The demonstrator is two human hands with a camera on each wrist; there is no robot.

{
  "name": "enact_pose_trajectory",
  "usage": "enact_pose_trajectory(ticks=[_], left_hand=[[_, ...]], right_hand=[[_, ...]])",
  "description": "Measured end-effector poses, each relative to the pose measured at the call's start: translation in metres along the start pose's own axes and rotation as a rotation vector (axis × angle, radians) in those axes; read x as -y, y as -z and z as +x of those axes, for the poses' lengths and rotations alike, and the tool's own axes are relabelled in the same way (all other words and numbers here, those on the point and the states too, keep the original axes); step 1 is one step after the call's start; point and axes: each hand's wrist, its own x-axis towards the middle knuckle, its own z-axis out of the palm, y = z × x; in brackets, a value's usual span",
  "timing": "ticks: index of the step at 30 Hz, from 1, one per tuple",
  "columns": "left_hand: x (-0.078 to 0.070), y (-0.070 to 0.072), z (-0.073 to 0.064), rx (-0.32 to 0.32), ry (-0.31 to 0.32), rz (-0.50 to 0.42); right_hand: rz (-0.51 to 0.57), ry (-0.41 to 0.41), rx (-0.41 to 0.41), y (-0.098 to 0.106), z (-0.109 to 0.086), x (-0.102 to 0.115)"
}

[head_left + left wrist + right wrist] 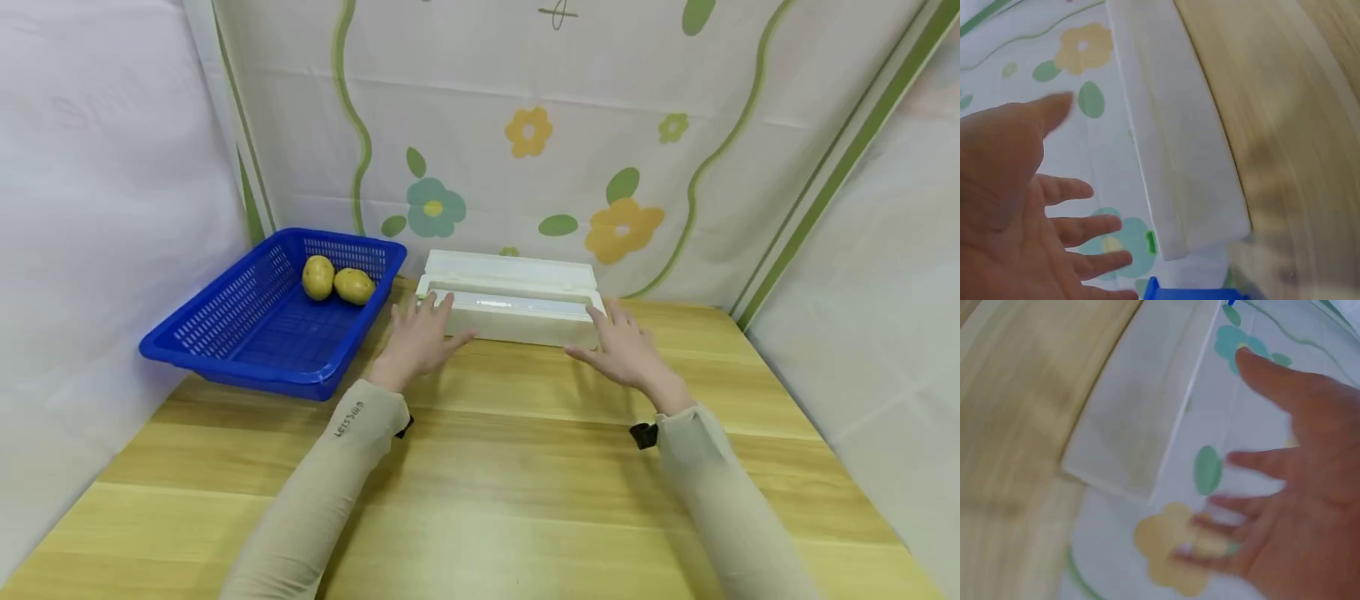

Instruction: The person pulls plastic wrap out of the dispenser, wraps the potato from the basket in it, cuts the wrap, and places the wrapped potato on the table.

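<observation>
A long white box (517,323) stands at the back of the table, its lid (510,268) tipped up along the far side. Inside the box lies a shiny pale roll or strip (498,303). At the box's left end is my left hand (420,337), fingers spread and holding nothing. My right hand (626,350) is by the right end, also spread, with an empty palm. In the left wrist view a small green piece (1151,242) shows at the end of the box. The right hand (1310,494) is blurred in its wrist view, thumb apart from the fingers.
To the left sits a blue plastic basket (232,367) with slotted walls, two potatoes (318,279) in its far right corner. A wooden table (480,500) extends toward me. Behind the box hangs a white cloth (480,167) printed with flowers, and cloth also walls both sides.
</observation>
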Motion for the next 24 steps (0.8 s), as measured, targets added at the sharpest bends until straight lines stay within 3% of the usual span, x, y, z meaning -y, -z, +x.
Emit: enact_pose_trajectory(ticks=[4, 7, 11, 16, 24], left_hand=[[0.004, 0.003, 0.009, -0.089, 0.026, -0.23], [0.009, 0.005, 0.015, -0.182, 0.039, -0.426], [0.018, -0.001, 0.023, -0.257, 0.045, -0.565], [0.025, -0.011, 0.029, -0.302, 0.056, -0.634], [0.029, -0.017, 0.033, -0.367, 0.053, -0.708]], right_hand=[[0.236, 0.14, -0.21, 0.0, 0.014, -0.03], [0.38, 0.113, -0.312, 0.001, 0.023, -0.048], [0.519, 0.021, -0.277, -0.002, 0.029, -0.06], [0.633, -0.035, -0.218, -0.007, 0.031, -0.063], [0.669, -0.052, -0.235, -0.011, 0.042, -0.071]])
